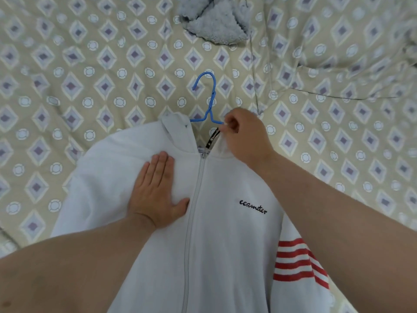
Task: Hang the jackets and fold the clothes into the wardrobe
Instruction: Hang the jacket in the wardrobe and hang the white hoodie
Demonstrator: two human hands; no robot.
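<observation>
A white zip-up jacket with black script on the chest and red stripes on one sleeve lies face up on the bed, zipped. A blue wire hanger sticks out of its neck, hook pointing away from me; its shoulders are hidden inside the jacket. My left hand lies flat on the jacket's left chest, fingers straight. My right hand pinches the collar edge at the right of the neck opening, next to a black label and the hanger's arm.
The bed is covered by a beige quilt with a diamond and circle pattern. A fluffy grey-blue garment lies at the far top centre. The quilt is rumpled into folds at the right.
</observation>
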